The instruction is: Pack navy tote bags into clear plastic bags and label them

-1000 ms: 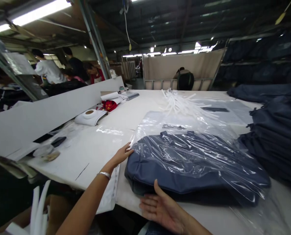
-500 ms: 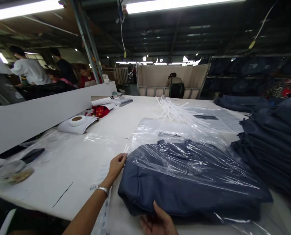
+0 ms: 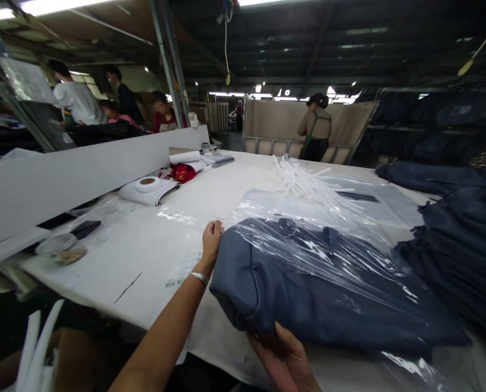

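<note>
A dark blue bag with a smooth, leather-like surface lies on the table, partly inside a clear plastic bag. At its upper left corner my left hand is closed, pinching what looks like the edge of the plastic. My right hand grips the near lower edge of the blue bag, thumb on its side and fingers underneath. The blue bag's left end sticks out of the plastic.
A pile of dark blue bags stands at the right. White strips lie on flat plastic bags behind. On the left are a tape roll, a phone and a clear tub. A person stands beyond the table.
The view has swung left. My left hand remains at the upper left corner; my right hand has taken hold of the blue bag's lower edge, and its left end looks slightly raised.
</note>
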Demonstrator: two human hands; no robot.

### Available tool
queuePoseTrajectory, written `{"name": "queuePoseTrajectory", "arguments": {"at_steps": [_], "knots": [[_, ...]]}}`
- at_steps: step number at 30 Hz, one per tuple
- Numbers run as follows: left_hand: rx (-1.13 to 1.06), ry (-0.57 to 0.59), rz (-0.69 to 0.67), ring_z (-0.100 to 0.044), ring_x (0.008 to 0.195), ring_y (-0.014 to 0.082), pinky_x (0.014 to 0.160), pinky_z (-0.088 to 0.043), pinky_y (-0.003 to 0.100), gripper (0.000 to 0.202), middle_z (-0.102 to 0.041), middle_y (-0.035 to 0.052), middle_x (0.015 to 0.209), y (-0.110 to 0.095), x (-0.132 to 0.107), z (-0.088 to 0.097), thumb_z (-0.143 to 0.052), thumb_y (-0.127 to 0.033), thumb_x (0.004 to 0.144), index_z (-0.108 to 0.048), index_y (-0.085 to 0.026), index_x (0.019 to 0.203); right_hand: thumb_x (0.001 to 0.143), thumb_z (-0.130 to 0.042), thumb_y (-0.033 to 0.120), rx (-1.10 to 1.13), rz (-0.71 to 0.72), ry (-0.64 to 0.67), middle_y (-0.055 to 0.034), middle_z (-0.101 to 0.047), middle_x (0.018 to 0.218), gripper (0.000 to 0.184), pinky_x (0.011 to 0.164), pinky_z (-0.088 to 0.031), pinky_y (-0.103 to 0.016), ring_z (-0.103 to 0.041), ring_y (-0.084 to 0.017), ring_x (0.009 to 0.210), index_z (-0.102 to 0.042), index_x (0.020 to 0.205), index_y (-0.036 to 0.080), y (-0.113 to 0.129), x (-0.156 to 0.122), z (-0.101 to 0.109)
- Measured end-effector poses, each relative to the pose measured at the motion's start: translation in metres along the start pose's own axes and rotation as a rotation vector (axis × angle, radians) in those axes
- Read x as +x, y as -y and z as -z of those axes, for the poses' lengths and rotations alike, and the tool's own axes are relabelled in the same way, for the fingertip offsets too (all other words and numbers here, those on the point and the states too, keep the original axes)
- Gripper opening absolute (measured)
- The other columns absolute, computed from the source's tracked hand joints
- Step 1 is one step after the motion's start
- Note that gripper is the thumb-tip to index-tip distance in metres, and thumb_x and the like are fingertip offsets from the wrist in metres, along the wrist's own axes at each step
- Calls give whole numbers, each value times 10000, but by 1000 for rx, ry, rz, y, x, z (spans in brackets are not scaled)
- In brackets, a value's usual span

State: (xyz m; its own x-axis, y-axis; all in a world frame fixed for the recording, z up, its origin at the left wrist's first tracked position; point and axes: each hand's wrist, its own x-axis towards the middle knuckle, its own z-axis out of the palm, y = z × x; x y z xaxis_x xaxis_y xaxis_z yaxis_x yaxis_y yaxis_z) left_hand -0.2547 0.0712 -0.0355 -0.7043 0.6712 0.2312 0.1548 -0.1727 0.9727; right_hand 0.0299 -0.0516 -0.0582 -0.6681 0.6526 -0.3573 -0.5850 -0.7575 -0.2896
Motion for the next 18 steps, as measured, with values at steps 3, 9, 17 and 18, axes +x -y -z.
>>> {"name": "queuePoseTrajectory", "arguments": {"at_steps": [3, 9, 17, 18], "knots": [[-27, -18, -33, -400, 523, 112, 515, -364, 240, 481, -433, -45, 587, -15, 4, -6, -408, -656, 904, -526, -197, 827, 614, -875, 349, -32, 17, 9, -84, -767, 1013, 403, 1113, -372, -536, -621, -300, 1149, -769, 978, 211, 4, -3, 11], [49, 153, -81, -491, 627, 133, 590, -417, 239, 370, -566, -18, 663, -30, -7, 13, -682, -492, 766, -689, -175, 959, 611, -880, 411, -81, 38, 43, -64, -769, 1027, 457, 1116, -365, -557, -620, -308, 1162, -760, 1027, 267, 16, -7, 18], [73, 155, 115, -500, 635, 136, 625, -424, 248, 216, -624, -9, 696, -28, -23, 30, -729, -157, 582, -725, -179, 796, 572, -908, 395, -104, 57, 17, -60, -771, 1026, 411, 1130, -343, -565, -607, -318, 1182, -773, 944, 284, 22, -10, 17], [42, 167, 158, -509, 620, 138, 605, -430, 251, 170, -632, -2, 688, -30, -27, 26, -728, -186, 605, -713, -169, 773, 574, -908, 386, -114, 53, 25, -59, -772, 1025, 393, 1137, -336, -561, -609, -318, 1182, -775, 930, 284, 25, -11, 15]]}}
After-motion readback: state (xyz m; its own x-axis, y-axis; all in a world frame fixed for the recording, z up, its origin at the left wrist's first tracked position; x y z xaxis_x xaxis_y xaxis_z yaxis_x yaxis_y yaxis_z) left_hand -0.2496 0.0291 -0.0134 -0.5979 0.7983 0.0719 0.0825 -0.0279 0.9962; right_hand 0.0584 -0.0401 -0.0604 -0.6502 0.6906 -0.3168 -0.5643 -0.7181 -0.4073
